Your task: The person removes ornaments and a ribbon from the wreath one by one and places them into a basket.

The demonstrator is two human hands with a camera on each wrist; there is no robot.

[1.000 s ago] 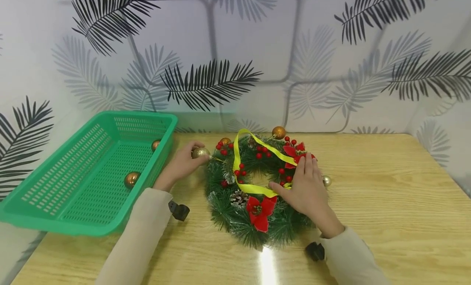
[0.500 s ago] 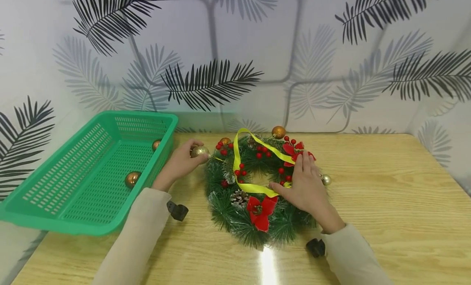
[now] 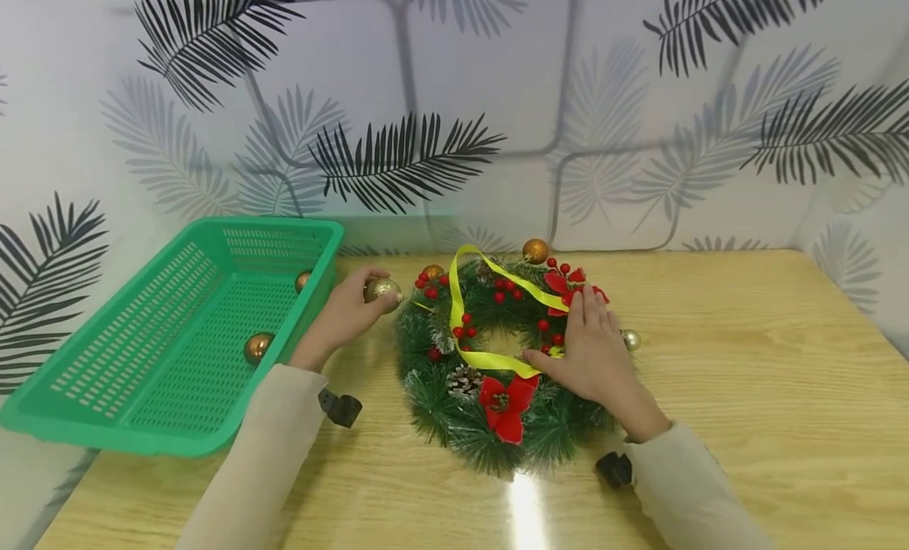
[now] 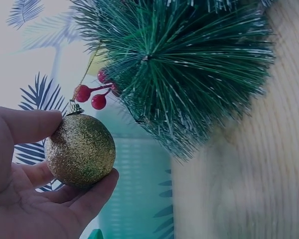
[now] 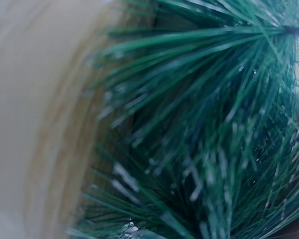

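Between thumb and fingers my left hand (image 3: 346, 313) grips a glittery gold Christmas ball (image 4: 82, 149) at the left edge of a green wreath (image 3: 490, 447). A thin gold string (image 4: 89, 64) runs from the ball's cap toward the greenery. My right hand (image 3: 595, 353) rests flat on the wreath's right side, fingers straight and covering part of a red flower. Red berries, a pine cone (image 3: 465, 380), a second red flower (image 3: 506, 406) and a loop of yellow ribbon (image 3: 490, 361) dress the wreath. Greenery fills most of the right wrist view.
A green plastic basket (image 3: 241, 412) stands at the left with copper balls (image 3: 259, 348) inside. An orange ball (image 3: 536, 251) sits at the wreath's back edge, and a small gold ball (image 3: 630, 339) at its right. The wooden table (image 3: 767, 392) meets a patterned wall behind.
My left hand has shifted slightly left with the gold ball, drawing it a little away from the wreath. My right hand stays on the wreath.
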